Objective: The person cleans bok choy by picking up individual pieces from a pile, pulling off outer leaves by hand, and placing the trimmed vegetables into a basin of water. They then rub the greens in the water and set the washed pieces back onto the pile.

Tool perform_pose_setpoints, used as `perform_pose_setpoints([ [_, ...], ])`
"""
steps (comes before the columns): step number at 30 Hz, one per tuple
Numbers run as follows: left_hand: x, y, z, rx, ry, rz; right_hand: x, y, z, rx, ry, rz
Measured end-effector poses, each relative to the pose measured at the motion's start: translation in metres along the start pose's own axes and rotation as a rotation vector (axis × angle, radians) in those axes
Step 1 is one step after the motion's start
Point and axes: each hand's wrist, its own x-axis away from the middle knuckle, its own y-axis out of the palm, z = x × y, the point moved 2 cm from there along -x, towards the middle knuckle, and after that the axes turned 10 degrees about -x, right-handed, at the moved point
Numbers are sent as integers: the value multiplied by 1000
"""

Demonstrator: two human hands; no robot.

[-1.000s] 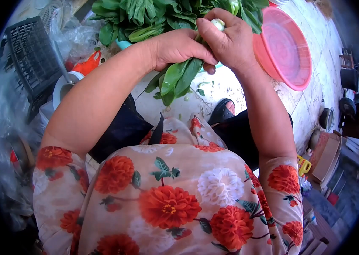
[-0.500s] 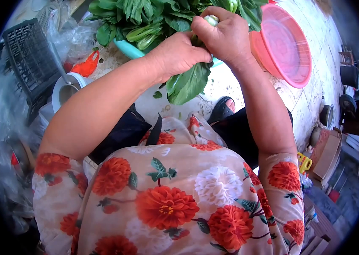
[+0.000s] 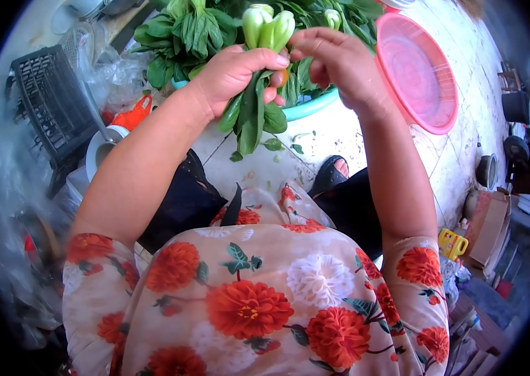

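My left hand (image 3: 233, 78) is closed around a bunch of bok choy (image 3: 267, 30), its pale stalk bases pointing up and its dark leaves hanging below my fingers. A small orange spot shows beside those fingers; I cannot make out what it is. Just right of the stalks, my right hand (image 3: 340, 66) is raised with its fingers bent and apart, and nothing shows in it. Behind both hands, more bok choy (image 3: 205, 31) is heaped over a turquoise basin (image 3: 312, 108), hiding most of its rim.
A pink basin (image 3: 418, 72) stands on the pale tiled floor to the right. On the left are a dark plastic crate (image 3: 55, 94), a white bucket (image 3: 99, 150), clear plastic bags and an orange bag (image 3: 132, 114). Leaf scraps (image 3: 272, 144) lie near my feet.
My hands have separated; the right one no longer touches the bok choy. The left hand now holds the bunch with its stalk bases up in view. Both arms have shifted slightly.
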Motion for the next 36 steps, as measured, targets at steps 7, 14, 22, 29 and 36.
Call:
perform_pose_setpoints([
  [7,-1,0,2,45,37,-49,12,7,1,256,-136,56],
  [14,1,3,3,-13,42,-33,15,8,5,429,-345,164],
  [22,-10,-2,-1,-37,51,114,15,7,-2,489,-451,242],
  [29,-13,-8,-1,31,91,165,21,10,-2,321,-364,55],
  [36,-11,-6,-3,19,82,264,24,17,5,655,-569,94],
])
